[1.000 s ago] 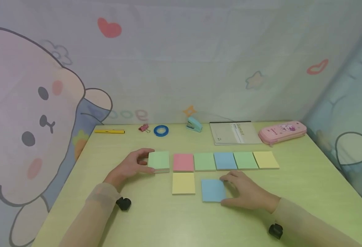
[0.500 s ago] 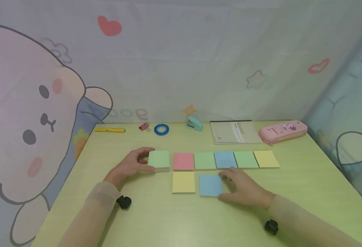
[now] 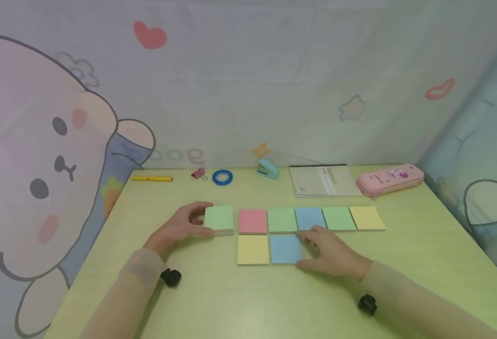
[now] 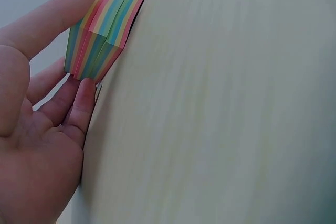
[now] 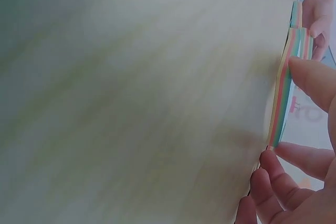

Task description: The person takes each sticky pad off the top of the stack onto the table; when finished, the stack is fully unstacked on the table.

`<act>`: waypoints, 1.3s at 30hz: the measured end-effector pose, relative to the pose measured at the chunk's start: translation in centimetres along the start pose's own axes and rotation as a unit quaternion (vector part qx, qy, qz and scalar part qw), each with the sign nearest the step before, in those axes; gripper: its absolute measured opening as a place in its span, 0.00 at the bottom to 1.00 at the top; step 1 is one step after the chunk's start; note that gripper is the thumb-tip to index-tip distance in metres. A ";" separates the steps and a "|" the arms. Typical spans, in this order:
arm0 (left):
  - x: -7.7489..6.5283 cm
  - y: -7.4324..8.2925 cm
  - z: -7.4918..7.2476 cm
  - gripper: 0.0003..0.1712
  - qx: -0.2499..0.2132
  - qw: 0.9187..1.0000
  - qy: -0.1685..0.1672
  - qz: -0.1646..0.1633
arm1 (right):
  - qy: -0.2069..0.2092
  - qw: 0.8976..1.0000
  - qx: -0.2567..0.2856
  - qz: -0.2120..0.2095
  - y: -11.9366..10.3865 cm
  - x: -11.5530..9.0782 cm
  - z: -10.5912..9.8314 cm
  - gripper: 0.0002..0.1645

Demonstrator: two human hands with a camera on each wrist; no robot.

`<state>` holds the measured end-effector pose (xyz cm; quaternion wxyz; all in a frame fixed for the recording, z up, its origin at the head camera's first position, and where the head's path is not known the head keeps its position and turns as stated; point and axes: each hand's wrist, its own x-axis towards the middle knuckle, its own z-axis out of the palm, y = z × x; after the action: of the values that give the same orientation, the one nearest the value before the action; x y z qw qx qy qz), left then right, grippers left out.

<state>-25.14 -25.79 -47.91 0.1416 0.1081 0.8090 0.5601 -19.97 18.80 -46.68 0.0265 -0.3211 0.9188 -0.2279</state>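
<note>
Head view: the right hand is gripping the blue pad, its thumb and fingers clamping the right-hand corners. The pad is now lying on the table just beside the yellow pad and level with it; a second ago it was sitting nearer the person and farther right, well apart. By the look of it, that is giving the far row a second row in front. The left hand is holding the green-topped stack, both staying where they were.

Left wrist view: thumb and fingers are clasping the stack's striped sides.

Right wrist view: thumb and fingertips are pinching the blue pad between them, the left hand showing beyond.
</note>
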 end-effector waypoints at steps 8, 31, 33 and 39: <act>0.1 0.1 0.2 0.46 0.004 1.000 0.004 -0.001 | 0.002 1.000 0.002 -0.005 -0.1 0.1 -0.2 0.46; -0.1 0.0 0.0 0.47 -0.002 1.000 -0.003 0.000 | 0.023 0.994 0.096 -0.038 -4.4 5.8 -2.0 0.41; 0.0 -0.1 0.1 0.48 -0.001 1.000 -0.004 -0.001 | 0.014 0.994 0.103 -0.034 -5.1 7.4 -1.7 0.42; -0.1 -0.1 0.0 0.47 0.000 1.000 0.002 -0.002 | -0.007 0.991 0.132 -0.019 -7.0 11.7 -0.3 0.47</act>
<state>-25.04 -25.84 -48.05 0.1411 0.1053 0.8093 0.5604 -25.22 7.05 -42.27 0.0709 -0.3338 0.8741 -0.3456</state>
